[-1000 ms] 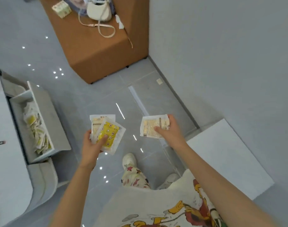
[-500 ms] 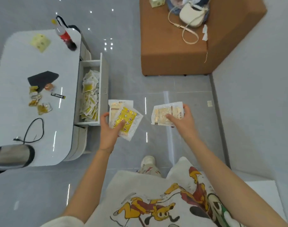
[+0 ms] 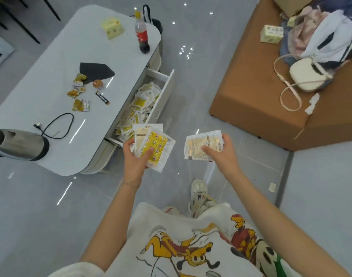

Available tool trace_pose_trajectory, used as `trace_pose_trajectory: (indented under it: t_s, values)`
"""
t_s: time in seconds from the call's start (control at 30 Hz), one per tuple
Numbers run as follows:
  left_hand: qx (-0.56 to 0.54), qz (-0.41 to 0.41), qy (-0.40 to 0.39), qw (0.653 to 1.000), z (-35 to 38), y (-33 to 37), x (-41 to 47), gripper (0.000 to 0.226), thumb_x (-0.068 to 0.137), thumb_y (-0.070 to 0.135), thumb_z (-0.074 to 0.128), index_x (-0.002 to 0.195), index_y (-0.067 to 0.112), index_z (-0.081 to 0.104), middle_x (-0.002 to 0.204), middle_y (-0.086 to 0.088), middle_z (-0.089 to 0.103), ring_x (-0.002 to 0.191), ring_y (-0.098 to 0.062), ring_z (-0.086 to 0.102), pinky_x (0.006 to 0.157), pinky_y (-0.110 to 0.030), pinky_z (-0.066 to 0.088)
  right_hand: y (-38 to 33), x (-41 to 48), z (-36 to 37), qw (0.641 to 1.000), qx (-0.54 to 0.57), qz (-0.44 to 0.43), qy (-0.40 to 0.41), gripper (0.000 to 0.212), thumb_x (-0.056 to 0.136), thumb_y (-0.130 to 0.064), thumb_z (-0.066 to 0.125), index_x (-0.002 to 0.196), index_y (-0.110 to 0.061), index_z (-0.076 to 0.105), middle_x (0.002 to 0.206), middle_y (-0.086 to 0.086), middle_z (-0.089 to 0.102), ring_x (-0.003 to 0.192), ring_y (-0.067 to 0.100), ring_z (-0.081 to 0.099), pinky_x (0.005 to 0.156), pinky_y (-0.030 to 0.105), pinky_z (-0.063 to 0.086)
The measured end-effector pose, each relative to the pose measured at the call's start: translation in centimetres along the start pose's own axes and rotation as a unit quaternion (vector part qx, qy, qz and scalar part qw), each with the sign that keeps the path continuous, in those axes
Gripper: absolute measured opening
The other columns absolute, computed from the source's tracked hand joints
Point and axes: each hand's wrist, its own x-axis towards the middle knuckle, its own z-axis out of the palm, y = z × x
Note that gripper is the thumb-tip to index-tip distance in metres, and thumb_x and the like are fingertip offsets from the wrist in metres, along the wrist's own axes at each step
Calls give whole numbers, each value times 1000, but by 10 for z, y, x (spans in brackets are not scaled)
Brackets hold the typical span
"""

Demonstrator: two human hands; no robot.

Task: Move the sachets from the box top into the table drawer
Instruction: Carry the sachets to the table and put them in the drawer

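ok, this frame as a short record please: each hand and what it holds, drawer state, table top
left hand: holds fanned sachets, yellow one in front
right hand: holds pale sachets, count unclear
drawer: open, holds piled sachets
position: left hand near the drawer's near end, right hand over the floor
table: bottle, kettle, wrappers

The person wears a white shirt [image 3: 191, 222] with short sleeves [image 3: 77, 270]. On the shirt are a yellow cartoon dog [image 3: 183, 250] and a red figure [image 3: 241, 234]. Just past the shirt's hem are patterned trousers [image 3: 201, 202] and a white shoe [image 3: 199, 186]. A thin band [image 3: 129, 184] rings the wrist of the left hand [image 3: 135, 158].
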Motion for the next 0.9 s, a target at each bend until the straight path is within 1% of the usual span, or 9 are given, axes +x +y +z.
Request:
trace_pose_trajectory:
  t_s: [0.07, 0.23, 0.33, 0.43, 0.53, 0.63, 0.7, 0.8, 0.9]
  values:
    - [-13, -3, 32, 999, 6, 3, 5, 59, 84, 12, 72, 130, 21, 36, 112, 11, 55, 95, -10, 64, 56, -21, 54, -14, 26, -1, 999, -12, -9, -30, 46, 81, -10, 75, 118, -13, 47, 103, 0, 63, 89, 13, 63, 63, 19, 53]
    - [-54, -15, 118, 991, 17, 12, 19, 54, 85, 12, 70, 126, 22, 35, 108, 17, 54, 88, -6, 64, 56, -24, 54, -53, 82, 10, 994, -40, -27, -100, 40, 83, -9, 73, 110, -18, 45, 98, -8, 59, 87, 4, 61, 70, 26, 56]
    - [-63, -19, 147, 987, 21, 19, 34, 54, 85, 12, 70, 125, 22, 35, 104, 19, 55, 83, -4, 64, 60, -28, 55, -72, 112, 25, 990, -44, -32, -128, 39, 83, -8, 72, 111, -15, 45, 97, -10, 58, 87, 3, 60, 68, 22, 56]
    - [-81, -11, 169, 982, 18, 26, 55, 55, 85, 13, 71, 125, 24, 36, 111, 10, 57, 88, -7, 66, 60, -30, 57, -87, 144, 44, 985, -47, -29, -161, 43, 83, -9, 72, 116, -16, 45, 104, -4, 60, 95, 10, 62, 76, 27, 56]
    - [-93, -4, 198, 976, 12, 26, 84, 52, 84, 15, 72, 121, 27, 39, 125, -1, 53, 98, -18, 66, 61, -31, 58, -103, 181, 74, 981, -41, -12, -191, 41, 84, -8, 71, 114, -19, 46, 111, 3, 61, 104, 20, 62, 78, 28, 55]
    - [-113, -8, 222, 969, 7, 30, 114, 50, 84, 15, 72, 118, 29, 39, 121, 0, 56, 99, -21, 65, 62, -32, 57, -126, 219, 109, 975, -26, 8, -221, 37, 85, -7, 70, 106, -25, 46, 112, 5, 60, 107, 23, 62, 85, 41, 56]
    - [-135, -31, 240, 961, 4, 37, 131, 49, 85, 13, 70, 120, 28, 37, 112, 6, 58, 93, -16, 66, 62, -31, 57, -142, 242, 129, 973, -48, 9, -226, 36, 84, -7, 71, 106, -23, 47, 114, 8, 60, 108, 26, 62, 88, 46, 55]
    - [-148, -50, 248, 956, 2, 46, 158, 49, 86, 12, 69, 119, 27, 37, 107, 9, 59, 85, -9, 67, 60, -29, 58, -162, 277, 148, 968, -79, 3, -237, 40, 83, -8, 72, 114, -16, 47, 116, 9, 61, 106, 25, 63, 83, 40, 57]
    - [-152, -78, 246, 954, -1, 48, 189, 49, 85, 12, 70, 119, 26, 38, 109, 3, 60, 86, -15, 67, 60, -32, 58, -171, 312, 163, 964, -105, 8, -246, 45, 84, -9, 72, 120, -14, 45, 119, 8, 59, 107, 22, 62, 83, 35, 57]
